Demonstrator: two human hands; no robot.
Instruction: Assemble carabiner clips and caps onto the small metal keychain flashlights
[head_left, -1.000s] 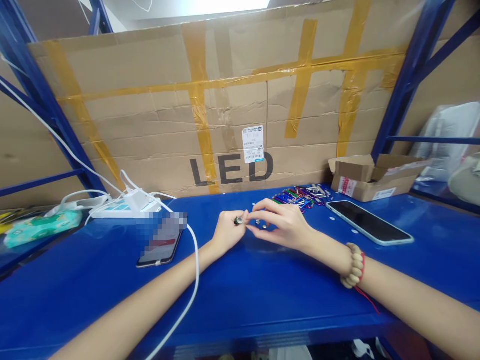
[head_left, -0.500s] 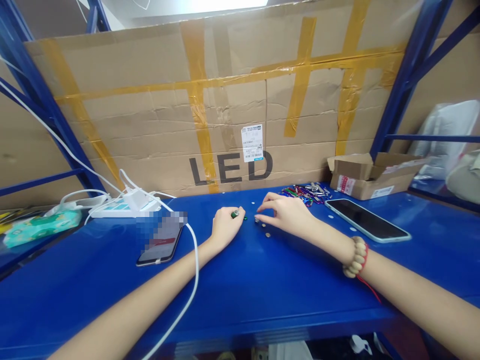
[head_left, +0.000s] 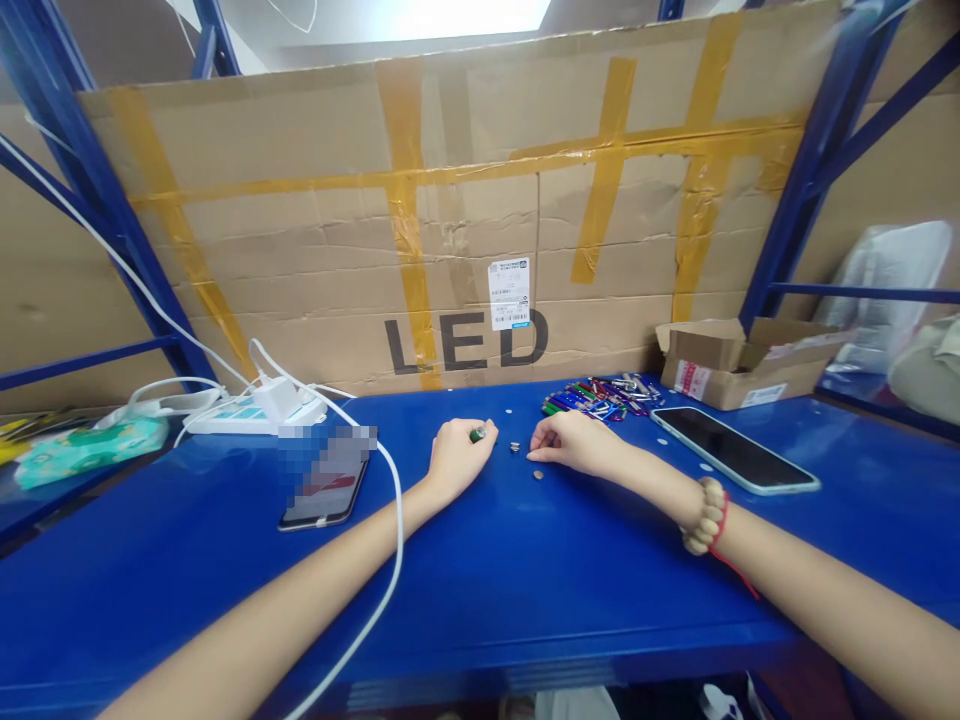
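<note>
My left hand (head_left: pixel 459 460) is curled around a small green metal tube (head_left: pixel 478 434) with a silver end, like a mini flashlight body; most of it is hidden in the fist. Just to the right, a short stack of coin-like button cells (head_left: pixel 515 447) stands on the blue tabletop (head_left: pixel 480 570). My right hand (head_left: pixel 574 440) has its thumb and forefinger pinched low beside that stack, where a button cell is covered by the fingertips. A single button cell (head_left: pixel 538 475) lies flat, a little nearer to me.
Behind my right hand is a pile of coloured metal tubes and clips (head_left: pixel 600 395). A phone in a pale case (head_left: pixel 739 450) and an opened carton (head_left: pixel 739 365) lie at right. At left are another phone (head_left: pixel 330 490), a power strip (head_left: pixel 247 412) and a white cable (head_left: pixel 394 560) crossing my forearm.
My right hand has drawn away from the stack, slightly right and down, and its fingers have closed. One loose button cell is now covered by them. My left hand keeps its hold.
</note>
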